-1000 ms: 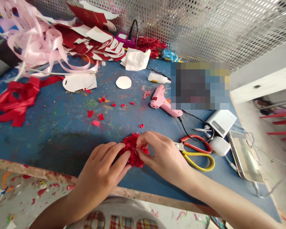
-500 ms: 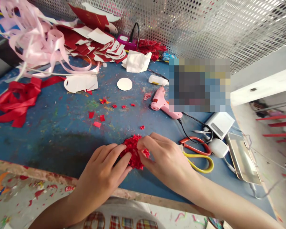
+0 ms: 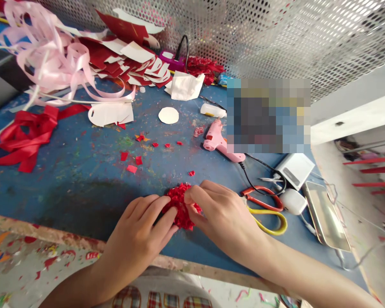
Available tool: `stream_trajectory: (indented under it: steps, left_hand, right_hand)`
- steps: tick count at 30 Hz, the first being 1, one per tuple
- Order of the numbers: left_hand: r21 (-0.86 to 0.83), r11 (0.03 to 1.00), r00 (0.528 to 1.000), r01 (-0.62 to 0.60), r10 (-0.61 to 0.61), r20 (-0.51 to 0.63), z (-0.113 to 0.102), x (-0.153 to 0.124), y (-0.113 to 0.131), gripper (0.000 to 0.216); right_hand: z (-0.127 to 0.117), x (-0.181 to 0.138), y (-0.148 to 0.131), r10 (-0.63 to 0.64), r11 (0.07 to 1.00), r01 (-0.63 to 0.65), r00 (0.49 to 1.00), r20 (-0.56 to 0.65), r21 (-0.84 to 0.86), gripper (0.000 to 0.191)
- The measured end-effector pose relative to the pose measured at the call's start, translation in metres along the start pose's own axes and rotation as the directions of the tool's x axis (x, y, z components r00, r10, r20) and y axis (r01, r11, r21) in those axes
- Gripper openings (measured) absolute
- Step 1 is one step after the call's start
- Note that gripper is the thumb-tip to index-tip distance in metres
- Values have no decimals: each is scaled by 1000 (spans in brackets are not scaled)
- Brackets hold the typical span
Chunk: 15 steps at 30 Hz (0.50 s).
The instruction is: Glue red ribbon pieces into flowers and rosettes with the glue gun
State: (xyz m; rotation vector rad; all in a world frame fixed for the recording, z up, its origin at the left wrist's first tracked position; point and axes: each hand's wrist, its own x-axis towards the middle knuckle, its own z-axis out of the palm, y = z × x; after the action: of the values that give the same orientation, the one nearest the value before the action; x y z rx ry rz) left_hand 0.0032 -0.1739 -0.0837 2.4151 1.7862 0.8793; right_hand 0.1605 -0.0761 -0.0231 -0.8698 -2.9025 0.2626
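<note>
A round, ruffled red piece (image 3: 180, 207), like a pompom of crinkled paper or ribbon bits, rests on the blue tabletop near its front edge. My left hand (image 3: 144, 224) grips its left side, fingers curled against the ruffles. From the right, my right hand (image 3: 221, 209) has thumb and forefinger pinched together at the middle of the ruffles; anything between those fingertips is hidden. Small red squares (image 3: 131, 169) and crumpled red bits (image 3: 191, 173) lie scattered beyond. Scissors with red and yellow handles (image 3: 284, 222) lie beside my right wrist, partly covered.
A pink glue gun (image 3: 223, 143) with a black cord lies right of centre. White power bank (image 3: 295, 169), earbud case (image 3: 293, 201) and phone (image 3: 329, 216) are at the right. Pink ribbon (image 3: 51, 55), red ribbon (image 3: 28, 132), cut cards (image 3: 128, 60) and a white disc (image 3: 168, 115) lie farther back.
The whole view has shifted slightly, with things sitting a little lower in the picture. Both hands keep nearly the same hold at the red ruffled piece.
</note>
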Motion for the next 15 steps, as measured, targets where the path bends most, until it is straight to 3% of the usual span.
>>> stream_trajectory:
  steps: [10, 15]
  left_hand:
    - [-15, 1000, 1000, 9, -9, 14, 0, -1, 1, 23]
    - [-11, 1000, 1000, 4, -4, 0, 0, 0, 1, 23]
  right_hand:
    - [3, 2, 0, -50, 998, 50, 999, 10, -37, 18]
    - [-13, 5, 5, -41, 998, 42, 998, 37, -49, 17]
